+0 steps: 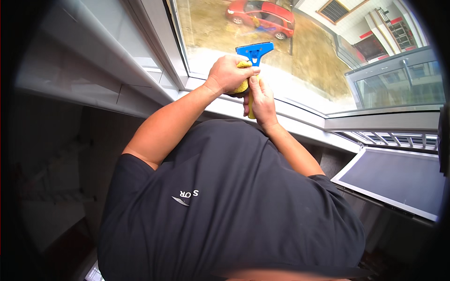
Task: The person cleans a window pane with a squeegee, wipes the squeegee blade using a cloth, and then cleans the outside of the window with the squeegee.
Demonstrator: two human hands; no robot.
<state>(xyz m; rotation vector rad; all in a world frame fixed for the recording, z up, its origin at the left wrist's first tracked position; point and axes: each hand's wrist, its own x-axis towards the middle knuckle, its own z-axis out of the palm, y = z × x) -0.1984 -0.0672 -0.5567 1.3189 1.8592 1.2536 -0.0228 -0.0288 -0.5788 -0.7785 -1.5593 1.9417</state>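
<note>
Before the window, my right hand (262, 102) grips the yellow handle of a scraper (254, 51), whose blue head points up towards the glass. My left hand (230, 73) holds a folded yellow cloth (242, 87) with a dark underside. Its thumb and fingers meet the scraper's neck just below the blue head. The window pane (309, 73) lies beyond both hands and carries a faint reflection of the scraper. Part of the cloth is hidden behind my left fingers.
A white window frame (306, 117) and sill run in front of me. To the right are an open window sash (397, 80), metal bars (393, 138) and a framed screen panel (393, 179). White wall tiles (137, 95) flank the left. Outside, a red car (262, 15) stands below.
</note>
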